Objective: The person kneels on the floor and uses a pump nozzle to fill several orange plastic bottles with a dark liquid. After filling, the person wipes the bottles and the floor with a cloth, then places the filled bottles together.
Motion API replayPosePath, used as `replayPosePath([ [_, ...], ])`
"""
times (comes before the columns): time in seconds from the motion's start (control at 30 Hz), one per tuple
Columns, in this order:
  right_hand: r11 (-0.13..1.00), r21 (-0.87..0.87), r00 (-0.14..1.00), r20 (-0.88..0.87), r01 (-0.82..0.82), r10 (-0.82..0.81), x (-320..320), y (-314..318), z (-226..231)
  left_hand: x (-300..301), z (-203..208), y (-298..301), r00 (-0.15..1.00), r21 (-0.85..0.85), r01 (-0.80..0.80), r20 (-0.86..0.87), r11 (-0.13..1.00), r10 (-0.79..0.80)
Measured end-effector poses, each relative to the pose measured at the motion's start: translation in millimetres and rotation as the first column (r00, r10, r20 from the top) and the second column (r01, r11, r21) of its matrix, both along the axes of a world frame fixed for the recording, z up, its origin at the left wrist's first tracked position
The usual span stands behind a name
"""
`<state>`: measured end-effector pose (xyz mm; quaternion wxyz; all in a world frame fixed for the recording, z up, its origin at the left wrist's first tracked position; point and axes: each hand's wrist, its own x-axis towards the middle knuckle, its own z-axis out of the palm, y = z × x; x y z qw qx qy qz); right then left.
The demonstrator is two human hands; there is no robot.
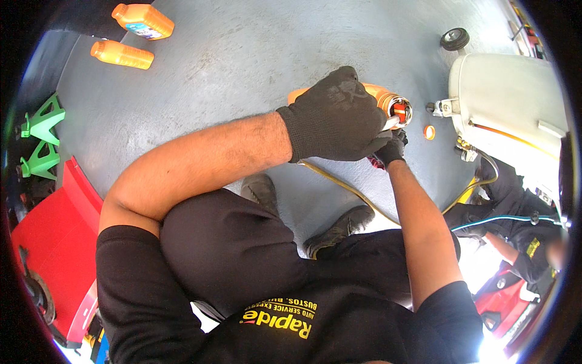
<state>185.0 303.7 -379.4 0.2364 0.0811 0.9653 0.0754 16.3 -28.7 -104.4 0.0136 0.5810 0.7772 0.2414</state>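
My left hand (pixel 336 115), in a dark knit glove, is closed over an orange plastic bottle (pixel 379 94). The bottle is tilted, with its uncapped mouth toward the right; silvery material rings the mouth and something red shows inside. A pale metallic piece (pixel 393 122) reaches the mouth beside my left fingers. Below the mouth, my right hand (pixel 394 148), also gloved, is closed around a thing with a red part (pixel 377 162), mostly hidden by the hand. An orange cap (pixel 429 132) lies on the floor just right of the bottle.
Two more orange bottles (pixel 142 21) lie at the far left. Green jack stands (pixel 45 124) and a red panel (pixel 54 224) are at left. A whitish tank (pixel 509 100) stands right, with a yellowish hose (pixel 357 193) across the floor. A co-worker (pixel 527 255) crouches at right.
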Motion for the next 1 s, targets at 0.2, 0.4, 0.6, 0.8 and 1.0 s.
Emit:
replayPosePath([
  [0.2, 1.000, -0.011, 1.000, -0.002, 0.009, -0.009, -0.7, -1.4, 6.0, 0.6, -0.6, 0.6, 1.000, -0.005, -0.004, -0.016, 1.000, 0.004],
  [0.4, 1.000, -0.019, 1.000, -0.017, 0.024, -0.024, -3.2, -2.3, 12.6, 0.9, -1.0, 1.4, 1.000, -0.030, 0.005, 0.027, 1.000, -0.004],
  [0.6, 0.999, 0.014, 0.999, -0.002, 0.050, -0.050, -5.0, -10.7, 17.6, -0.1, -0.8, 2.3, 1.000, 0.022, 0.001, -0.007, 1.000, 0.000],
  [0.8, 0.992, -0.067, 0.992, -0.050, 0.108, -0.112, -2.8, -10.6, 17.5, -1.2, -0.5, 3.3, 1.000, -0.017, 0.012, -0.003, 1.000, -0.012],
  [1.0, 0.981, -0.061, 0.982, -0.022, 0.185, -0.187, 2.7, 4.7, -6.1, -0.6, -3.2, 3.5, 1.000, 0.059, -0.013, -0.004, 0.998, 0.013],
])
